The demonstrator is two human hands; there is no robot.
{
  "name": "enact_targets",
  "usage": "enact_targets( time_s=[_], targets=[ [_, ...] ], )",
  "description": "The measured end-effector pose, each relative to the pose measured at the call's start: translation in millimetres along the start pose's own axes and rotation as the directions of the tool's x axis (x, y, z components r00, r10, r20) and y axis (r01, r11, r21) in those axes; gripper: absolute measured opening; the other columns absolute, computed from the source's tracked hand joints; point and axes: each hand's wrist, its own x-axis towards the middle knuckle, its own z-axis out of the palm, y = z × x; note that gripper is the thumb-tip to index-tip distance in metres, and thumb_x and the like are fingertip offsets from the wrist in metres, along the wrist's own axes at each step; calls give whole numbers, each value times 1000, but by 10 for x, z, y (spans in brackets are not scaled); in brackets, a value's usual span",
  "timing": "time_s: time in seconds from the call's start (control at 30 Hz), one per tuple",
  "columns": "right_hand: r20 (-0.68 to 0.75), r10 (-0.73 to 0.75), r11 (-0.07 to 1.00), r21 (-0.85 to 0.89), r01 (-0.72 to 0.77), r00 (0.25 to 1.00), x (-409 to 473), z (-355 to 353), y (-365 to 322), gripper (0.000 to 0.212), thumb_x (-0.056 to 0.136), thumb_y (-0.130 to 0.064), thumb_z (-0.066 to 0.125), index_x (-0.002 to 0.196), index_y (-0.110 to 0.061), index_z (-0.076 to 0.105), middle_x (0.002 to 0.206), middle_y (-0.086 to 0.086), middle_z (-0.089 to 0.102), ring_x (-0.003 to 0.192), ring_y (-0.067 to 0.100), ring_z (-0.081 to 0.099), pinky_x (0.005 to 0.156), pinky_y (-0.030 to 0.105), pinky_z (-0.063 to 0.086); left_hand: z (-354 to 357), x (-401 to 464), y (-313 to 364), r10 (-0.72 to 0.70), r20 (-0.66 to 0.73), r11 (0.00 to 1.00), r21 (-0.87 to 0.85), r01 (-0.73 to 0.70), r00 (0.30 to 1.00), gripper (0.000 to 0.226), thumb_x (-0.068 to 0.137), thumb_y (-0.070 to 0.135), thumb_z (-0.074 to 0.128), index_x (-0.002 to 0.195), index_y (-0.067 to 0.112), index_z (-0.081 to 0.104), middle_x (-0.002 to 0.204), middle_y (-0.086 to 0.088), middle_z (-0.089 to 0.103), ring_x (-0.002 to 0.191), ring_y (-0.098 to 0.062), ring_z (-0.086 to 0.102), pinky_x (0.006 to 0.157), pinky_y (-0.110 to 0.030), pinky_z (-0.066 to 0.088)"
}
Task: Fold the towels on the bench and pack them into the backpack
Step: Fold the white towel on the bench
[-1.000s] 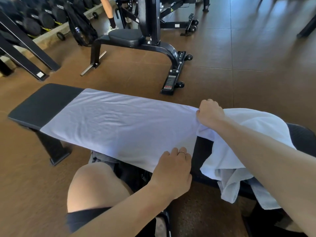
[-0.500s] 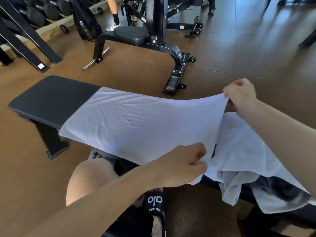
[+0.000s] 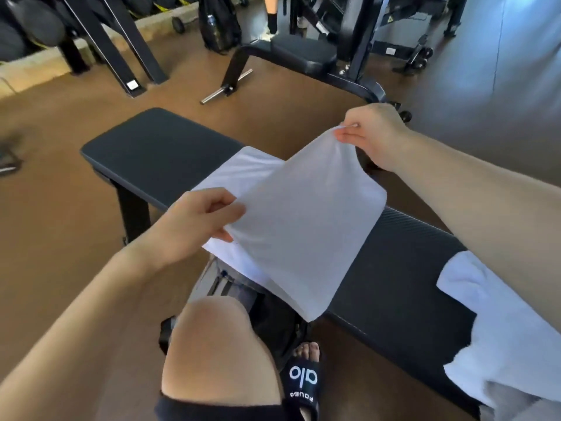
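Observation:
A white towel point(image 3: 297, 226) lies across the black bench point(image 3: 158, 153), its right half lifted and carried leftward over the lower half. My left hand point(image 3: 197, 220) pinches the towel's near corner. My right hand point(image 3: 373, 132) pinches its far corner, held above the bench. More white towels point(image 3: 498, 326) lie heaped on the bench's right end, partly under my right forearm. A dark bag point(image 3: 273, 317) sits on the floor under the bench by my knee, mostly hidden; a black backpack point(image 3: 220, 22) leans at the back.
A black weight machine with a padded seat point(image 3: 303, 53) stands behind the bench. Dumbbell racks point(image 3: 100, 44) line the back left. A person's leg point(image 3: 271, 13) shows at the top. My knee and sandalled foot point(image 3: 303, 378) are below the bench. Brown floor surrounds everything.
Both hands have lifted the towel's right edge and swung it leftward over the rest of the towel. The bench's middle is now uncovered and the view has shifted.

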Motion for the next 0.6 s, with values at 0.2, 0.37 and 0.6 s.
enact_targets(
  time_s=[0.2,0.37,0.6],
  targets=[
    [202,-95,911,-378,167,975,481,942,123,18,84,6,64,78,-11,62,103,17,70,88,22,69,83,34,60,-310,121,-709,-85,-375,980,137,147,923,26,102,32,54,81,20,64,77,-5,61,61,-12,51,60,-25,40],
    [254,-246,694,-628,353,935,911,1493,436,17,92,-10,59,104,-12,71,95,5,71,68,12,70,65,16,54,-291,284,-1230,-151,-488,963,123,239,859,25,102,29,52,80,25,62,102,-6,58,101,-24,52,77,-33,39],
    [405,-131,485,-770,415,905,1280,1783,855,17,88,-19,57,97,-27,69,91,-7,62,86,17,57,58,21,38,-148,344,-1419,-300,-534,951,-97,295,791,16,102,30,55,94,22,66,87,0,68,79,-34,60,59,-23,40]
  ],
)
